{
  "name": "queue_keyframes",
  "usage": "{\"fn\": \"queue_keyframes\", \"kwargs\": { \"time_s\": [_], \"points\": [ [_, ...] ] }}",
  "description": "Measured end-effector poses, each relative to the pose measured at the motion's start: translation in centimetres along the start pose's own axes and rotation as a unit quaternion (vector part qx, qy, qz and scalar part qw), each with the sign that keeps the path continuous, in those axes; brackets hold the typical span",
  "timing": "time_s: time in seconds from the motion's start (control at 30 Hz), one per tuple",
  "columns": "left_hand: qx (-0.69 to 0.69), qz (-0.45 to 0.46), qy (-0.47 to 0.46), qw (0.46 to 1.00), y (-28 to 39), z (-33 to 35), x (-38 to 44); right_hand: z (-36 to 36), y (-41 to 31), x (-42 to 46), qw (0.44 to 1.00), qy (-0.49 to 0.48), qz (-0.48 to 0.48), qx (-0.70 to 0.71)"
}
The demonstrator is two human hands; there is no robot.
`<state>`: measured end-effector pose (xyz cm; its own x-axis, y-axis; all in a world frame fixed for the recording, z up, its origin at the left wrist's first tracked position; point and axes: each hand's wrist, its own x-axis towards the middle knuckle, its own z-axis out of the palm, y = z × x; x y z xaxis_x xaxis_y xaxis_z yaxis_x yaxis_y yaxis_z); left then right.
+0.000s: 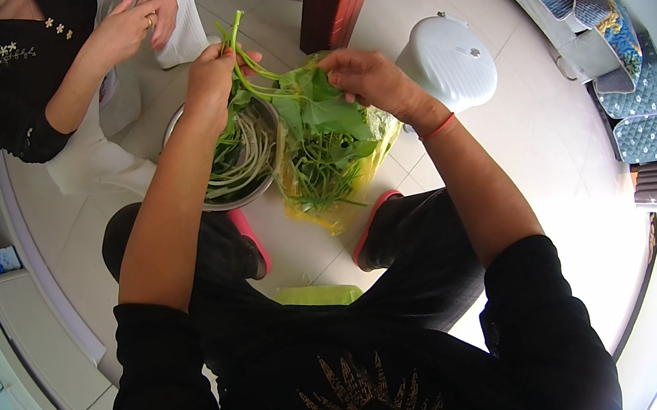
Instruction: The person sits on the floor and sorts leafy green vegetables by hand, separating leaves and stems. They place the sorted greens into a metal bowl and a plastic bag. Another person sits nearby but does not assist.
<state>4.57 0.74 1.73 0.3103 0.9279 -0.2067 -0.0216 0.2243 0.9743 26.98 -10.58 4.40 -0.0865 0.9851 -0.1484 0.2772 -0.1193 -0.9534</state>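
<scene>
My left hand (214, 80) is closed on the green stems of a leafy vegetable (263, 90), whose cut ends stick up past the fingers. On the other side, my right hand (369, 79) pinches at the leafy end with thumb and fingers. Below hang broad green leaves (332, 115), over a yellow plastic bag (383, 162) on the floor that holds more greens and thin stems. Left of the bag, partly behind my left forearm, stands a metal bowl (263, 191) with pale peeled-looking stems (253, 152) and leaves in it.
Across from me at the left sits another person (24, 67), hands together. A dark red wooden table (325, 1) stands ahead, with a white lidded bin (451, 61) right of it. A sofa (556, 0) is at the far right. Between my feet lies a green object (318, 296).
</scene>
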Motion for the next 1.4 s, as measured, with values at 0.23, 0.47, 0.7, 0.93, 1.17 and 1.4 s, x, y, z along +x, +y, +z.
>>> {"fn": "queue_keyframes", "kwargs": {
  "time_s": [0.23,0.47,0.7,0.93,1.17,1.4],
  "points": [
    [-0.001,0.019,-0.042,0.999,0.2,0.6,-0.2,0.5,1.2,0.0,0.982,-0.093,0.140,0.088],
    [0.018,0.026,-0.046,0.998,-0.5,0.0,0.5,2.3,0.9,0.0,0.970,-0.055,0.149,0.185],
    [-0.023,-0.007,-0.008,1.000,-0.1,0.8,-0.6,4.2,1.2,0.1,0.998,-0.051,0.038,-0.001],
    [-0.004,0.027,0.008,1.000,-1.2,0.4,0.8,4.0,3.2,0.7,0.979,0.033,-0.096,-0.175],
    [-0.008,0.028,0.030,0.999,1.1,-0.6,0.6,5.0,4.3,-0.8,0.960,-0.022,-0.018,-0.280],
    [-0.036,0.010,0.014,0.999,2.0,-0.8,-0.5,5.7,9.7,-1.3,0.872,-0.083,-0.087,-0.475]
  ]
}}
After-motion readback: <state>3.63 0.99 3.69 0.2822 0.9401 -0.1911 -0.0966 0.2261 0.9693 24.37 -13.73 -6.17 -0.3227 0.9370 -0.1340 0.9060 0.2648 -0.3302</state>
